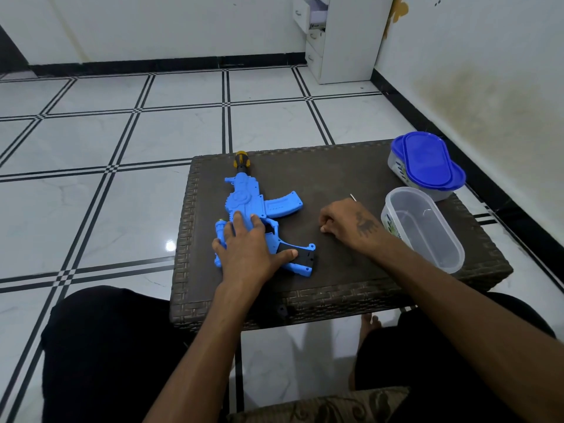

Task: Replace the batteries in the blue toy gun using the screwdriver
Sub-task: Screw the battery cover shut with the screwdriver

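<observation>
White tiled floor (pixel 171 138) with black double lines fills most of the view; white wall behind with a black skirting, and a white drawer unit (pixel 338 38) in the far corner, one upper drawer pulled out. You're seated with both knees in dark trousers at the bottom corners and a bare foot visible under the table.

Dark woven table (pixel 335 178) sits in front of you, near the right wall.

Gun (pixel 259 203) lies flat on the table's left half, barrel pointing away from you, black-and-yellow muzzle near the far edge, magazine sticking out to the right. Grip points toward you and right, with a black panel on it.

Your left hand (pixel 250 248) lies flat on the gun's rear body, fingers straight and spread, thumb reaching onto the black grip panel. Pressing, not gripping.

Your right hand (pixel 348 222) rests on the table just right of the gun, apart from it, fingers curled in. A thin metal shaft (pixel 353 197) pokes out past the knuckles; can't tell whether it's the screwdriver, handle is hidden, so the grasp itself is unclear.

Containers, both on the right side:
- Open tub (pixel 424 230), clear, oval, near right edge, just beside your right wrist. Looks to hold nothing.
- Closed tub (pixel 427 166) behind it, at the far right corner, blue lid on. Contents not visible.
</observation>
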A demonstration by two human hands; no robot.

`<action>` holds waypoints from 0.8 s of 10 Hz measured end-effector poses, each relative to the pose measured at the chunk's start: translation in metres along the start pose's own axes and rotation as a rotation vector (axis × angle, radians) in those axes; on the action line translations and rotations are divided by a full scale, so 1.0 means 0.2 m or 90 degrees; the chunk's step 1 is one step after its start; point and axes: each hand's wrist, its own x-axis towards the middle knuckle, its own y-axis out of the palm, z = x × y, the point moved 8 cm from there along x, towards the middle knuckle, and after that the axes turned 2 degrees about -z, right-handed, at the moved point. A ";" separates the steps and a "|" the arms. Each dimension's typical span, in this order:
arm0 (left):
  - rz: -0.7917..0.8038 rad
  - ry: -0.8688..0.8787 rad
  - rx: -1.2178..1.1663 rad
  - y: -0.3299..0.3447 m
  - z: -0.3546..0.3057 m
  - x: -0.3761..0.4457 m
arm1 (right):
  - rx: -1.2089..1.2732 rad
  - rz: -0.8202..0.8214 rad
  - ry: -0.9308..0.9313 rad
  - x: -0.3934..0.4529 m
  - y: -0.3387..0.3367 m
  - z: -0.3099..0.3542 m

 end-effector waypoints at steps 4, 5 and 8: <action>-0.002 -0.001 -0.002 0.00 0.00 -0.01 | -0.047 -0.071 -0.120 -0.09 -0.01 0.08; -0.006 0.000 -0.004 0.00 0.00 -0.01 | -0.020 -0.086 -0.130 -0.11 0.01 0.08; -0.011 0.004 -0.001 0.00 0.01 -0.01 | 0.294 -0.158 -0.056 -0.25 -0.02 0.08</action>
